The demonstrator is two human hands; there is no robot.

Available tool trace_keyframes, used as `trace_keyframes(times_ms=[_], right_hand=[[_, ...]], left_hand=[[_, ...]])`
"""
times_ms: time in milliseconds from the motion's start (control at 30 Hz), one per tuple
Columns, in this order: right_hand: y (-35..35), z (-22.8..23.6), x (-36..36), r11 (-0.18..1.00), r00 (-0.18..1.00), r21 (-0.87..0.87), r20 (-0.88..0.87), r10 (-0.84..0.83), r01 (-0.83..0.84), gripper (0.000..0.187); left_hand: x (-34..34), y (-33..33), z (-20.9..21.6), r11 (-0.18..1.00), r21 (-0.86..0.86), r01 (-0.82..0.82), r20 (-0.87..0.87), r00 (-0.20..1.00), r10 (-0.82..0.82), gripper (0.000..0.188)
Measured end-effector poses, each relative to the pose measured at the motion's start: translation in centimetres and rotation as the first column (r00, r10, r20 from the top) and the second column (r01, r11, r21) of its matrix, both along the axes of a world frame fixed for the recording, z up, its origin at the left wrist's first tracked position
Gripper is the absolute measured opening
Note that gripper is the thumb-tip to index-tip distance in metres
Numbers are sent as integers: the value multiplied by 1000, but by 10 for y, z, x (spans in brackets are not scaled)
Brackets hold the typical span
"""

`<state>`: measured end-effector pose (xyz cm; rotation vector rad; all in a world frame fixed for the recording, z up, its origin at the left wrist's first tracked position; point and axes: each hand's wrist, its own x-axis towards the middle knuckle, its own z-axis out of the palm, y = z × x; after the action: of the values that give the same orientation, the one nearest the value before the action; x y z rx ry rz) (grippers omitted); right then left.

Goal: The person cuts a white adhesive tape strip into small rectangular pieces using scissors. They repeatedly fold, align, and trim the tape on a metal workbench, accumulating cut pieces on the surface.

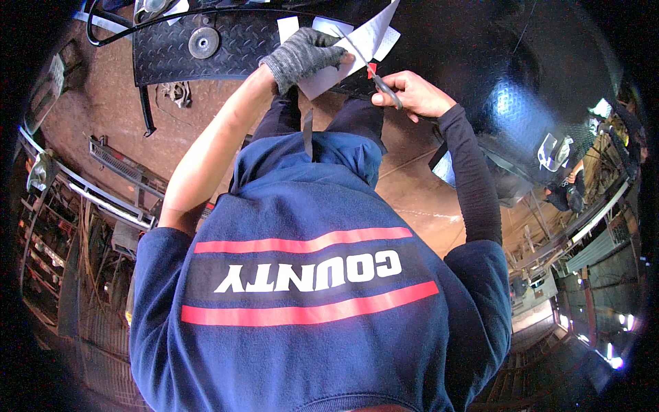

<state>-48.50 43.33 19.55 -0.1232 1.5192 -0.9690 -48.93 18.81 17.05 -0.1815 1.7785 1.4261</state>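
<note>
My left hand [305, 56], in a grey knitted glove with bare fingertips, is closed on a white sheet of paper [373, 33]. The sheet is tilted, with one corner rising away from me. In my bare right hand [420, 95] is a pair of scissors [386, 88] with dark grey and red handles. Their narrow blade lies across the sheet, just right of my left fingertips; whether it is cutting through, I cannot tell. More white paper [287, 27] lies behind my gloved hand.
A black tread-plate surface [161, 48] carries a round metal disc [204, 42], with a bent black tube [110, 41] beyond its left end. A large glossy black panel [528, 75] fills the right. Another person [570, 196] is at far right. Metal framing [123, 165] stands left.
</note>
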Motion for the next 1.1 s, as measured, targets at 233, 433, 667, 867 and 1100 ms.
trace_keyframes(times_ms=[233,433,667,867,1100], right_hand=[[1,0,-3,1000,1000,21,-11,19,-19,49],[4,0,-2,998,999,49,15,39,-40,39],[1,-3,-2,999,999,5,-16,33,-33,42],[3,-5,0,998,998,-50,45,-42,45,44],[4,-8,3,996,995,-46,78,-69,73,41]], left_hand=[[2,6,-4,1000,-7,27,-21,999,-27,30],[3,7,-6,999,29,28,5,1000,-28,29],[4,11,-9,996,87,32,13,999,-34,28],[5,14,-14,995,100,16,23,1000,-19,25],[6,13,-20,992,128,12,50,999,-19,27]])
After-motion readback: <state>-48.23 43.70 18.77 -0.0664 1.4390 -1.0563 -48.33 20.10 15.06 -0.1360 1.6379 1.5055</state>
